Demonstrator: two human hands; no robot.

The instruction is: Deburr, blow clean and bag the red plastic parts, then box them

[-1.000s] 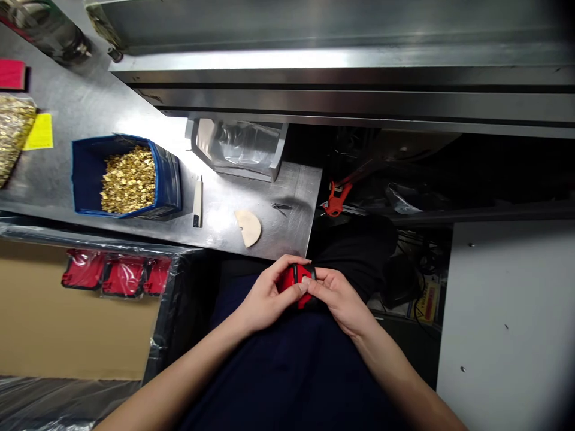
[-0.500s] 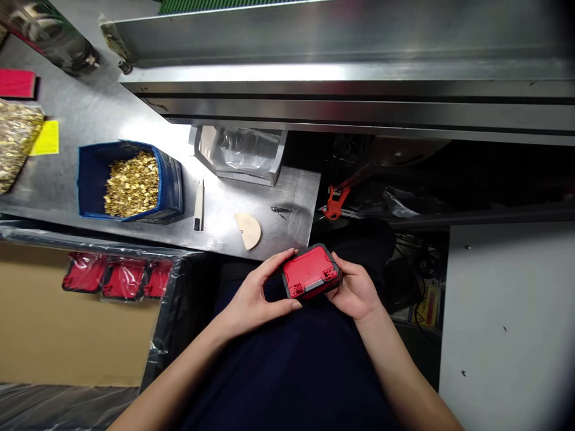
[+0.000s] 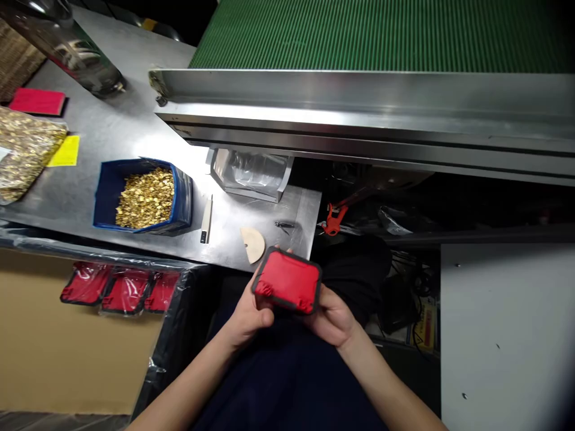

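A red case with black edges [image 3: 290,280] is held above my lap, its broad red face turned up toward me. My left hand [image 3: 249,314] grips its left side, with the thumb at the near corner and fingers partly hidden behind. On the other side my right hand [image 3: 331,316] wraps the lower right edge, several fingers hidden underneath. Just beyond the case, on the metal table, lie a pale half-round piece [image 3: 253,244], a small dark metal tool [image 3: 284,225] and a white-handled cutter [image 3: 206,220].
A blue bin [image 3: 105,194] of small gold parts stands on the metal table [image 3: 135,114], near a grey tray [image 3: 258,193] with clear bags. Bagged red cases [image 3: 128,291] lie in a lined carton [image 3: 67,359] at left. A green conveyor belt [image 3: 381,36] runs beyond its metal rail.
The case has shifted left and turned so its red face tilts more toward me. Both hands moved with it. The camera view has tipped upward, showing more green belt.
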